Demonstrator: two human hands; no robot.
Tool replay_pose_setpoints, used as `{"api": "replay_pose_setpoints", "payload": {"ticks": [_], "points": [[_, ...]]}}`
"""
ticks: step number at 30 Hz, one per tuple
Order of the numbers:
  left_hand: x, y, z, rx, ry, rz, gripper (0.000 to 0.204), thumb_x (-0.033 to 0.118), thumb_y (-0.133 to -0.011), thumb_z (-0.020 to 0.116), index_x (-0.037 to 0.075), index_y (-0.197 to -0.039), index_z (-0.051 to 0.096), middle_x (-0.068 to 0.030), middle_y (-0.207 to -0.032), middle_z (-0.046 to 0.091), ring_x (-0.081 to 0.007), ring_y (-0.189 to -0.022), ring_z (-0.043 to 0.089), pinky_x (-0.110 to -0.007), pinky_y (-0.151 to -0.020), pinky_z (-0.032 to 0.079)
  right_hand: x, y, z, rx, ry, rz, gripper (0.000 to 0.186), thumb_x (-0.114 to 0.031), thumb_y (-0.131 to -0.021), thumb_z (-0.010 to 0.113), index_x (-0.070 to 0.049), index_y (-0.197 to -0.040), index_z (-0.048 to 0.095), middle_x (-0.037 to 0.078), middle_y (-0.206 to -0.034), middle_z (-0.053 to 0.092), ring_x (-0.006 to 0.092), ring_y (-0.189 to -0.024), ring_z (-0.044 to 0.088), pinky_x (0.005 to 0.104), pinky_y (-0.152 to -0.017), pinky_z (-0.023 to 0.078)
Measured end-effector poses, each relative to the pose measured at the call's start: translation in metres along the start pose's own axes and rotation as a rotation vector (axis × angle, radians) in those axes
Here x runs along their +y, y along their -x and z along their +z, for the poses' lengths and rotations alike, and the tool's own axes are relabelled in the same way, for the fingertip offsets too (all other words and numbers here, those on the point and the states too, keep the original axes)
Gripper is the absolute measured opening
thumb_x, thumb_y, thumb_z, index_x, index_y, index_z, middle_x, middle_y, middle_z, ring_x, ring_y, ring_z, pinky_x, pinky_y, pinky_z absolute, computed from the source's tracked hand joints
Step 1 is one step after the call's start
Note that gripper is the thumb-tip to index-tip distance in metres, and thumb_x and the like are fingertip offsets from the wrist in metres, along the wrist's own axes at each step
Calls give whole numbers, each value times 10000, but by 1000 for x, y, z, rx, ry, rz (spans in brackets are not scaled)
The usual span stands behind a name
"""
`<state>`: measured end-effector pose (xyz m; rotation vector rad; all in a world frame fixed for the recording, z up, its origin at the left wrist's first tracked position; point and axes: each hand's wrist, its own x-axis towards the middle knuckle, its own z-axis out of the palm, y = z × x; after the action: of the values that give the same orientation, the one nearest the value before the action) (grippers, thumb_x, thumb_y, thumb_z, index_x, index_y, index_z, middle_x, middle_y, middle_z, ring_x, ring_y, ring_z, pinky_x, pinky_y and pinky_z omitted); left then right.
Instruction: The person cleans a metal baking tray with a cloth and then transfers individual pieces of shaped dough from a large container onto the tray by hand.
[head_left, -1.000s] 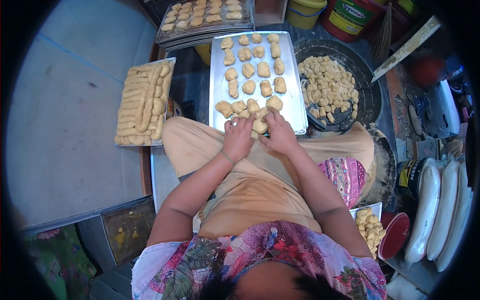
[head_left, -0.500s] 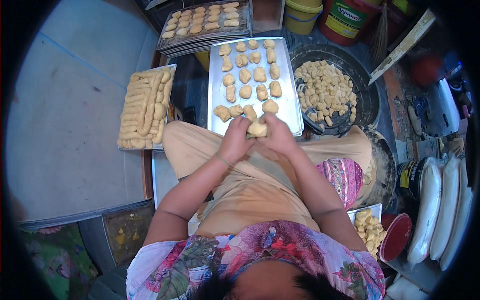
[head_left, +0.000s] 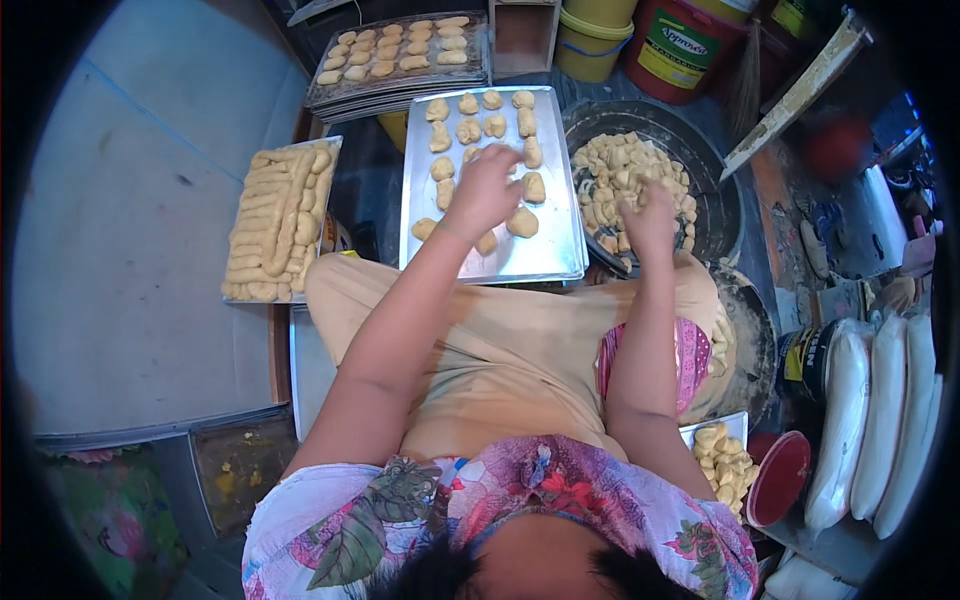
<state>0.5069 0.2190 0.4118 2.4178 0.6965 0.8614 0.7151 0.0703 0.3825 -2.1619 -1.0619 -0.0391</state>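
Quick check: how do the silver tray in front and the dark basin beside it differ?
The silver tray is rectangular; the dark basin is round.
The tray's dough lumps are larger and mostly spaced apart; the basin's dough pieces are smaller and heaped together.
The left hand is over the tray, the right hand at the basin.
Both hold pale dough.

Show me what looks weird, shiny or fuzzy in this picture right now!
Head view: black, rounded corners, from the wide fisheye lens; head view: bright shine on bare metal of the silver tray, and pale glints on the long white plastic bags at the right; head view: the round red thing at upper right looks blurry, too fuzzy to name.
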Motion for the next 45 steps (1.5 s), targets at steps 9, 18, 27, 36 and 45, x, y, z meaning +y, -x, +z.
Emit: {"api": "replay_pose_setpoints", "payload": {"ticks": [9,18,27,36,45], "points": [[-68,74,21,-205,-350,-290,349,68,-704,604,48,-1051,631,-145,-1024,614,-343,-973,564,-418,-878,447,-35,52,116,-217,-112,-367,446,-168,-709,683,-115,-1140,580,126,-1089,550,292,-1003,552,422,-870,415],[-63,91,15,-178,-167,-367,402,109,-692,683,10,-1074,613,-190,-997,583,-350,-923,579,-411,-827,461,-72,59,98,-356,-40,-393,458,-319,-705,714,-170,-1116,575,62,-1075,539,239,-1037,497,462,-893,334],[-61,96,31,23,-136,-375,280,77,-721,670,-29,-973,613,-195,-934,581,-336,-863,586,-391,-768,478,-83,75,113,-335,135,-335,381,-271,-692,707,-90,-1006,589,64,-849,629,223,-964,534,465,-940,280],[-70,92,6,88,-305,-435,280,58,-727,570,23,-999,627,-143,-1063,571,-332,-1024,528,-399,-871,445,-69,64,93,-390,19,-253,510,-207,-657,718,-129,-1127,536,72,-1048,502,251,-1057,467,450,-901,338],[-86,90,-13,-149,-184,-748,374,243,-720,712,21,-1012,636,-199,-1086,558,-343,-984,550,-372,-854,457,-47,48,100,-341,-184,-99,300,-38,-664,674,-58,-954,599,127,-1032,514,328,-1029,492,396,-882,443]]}}
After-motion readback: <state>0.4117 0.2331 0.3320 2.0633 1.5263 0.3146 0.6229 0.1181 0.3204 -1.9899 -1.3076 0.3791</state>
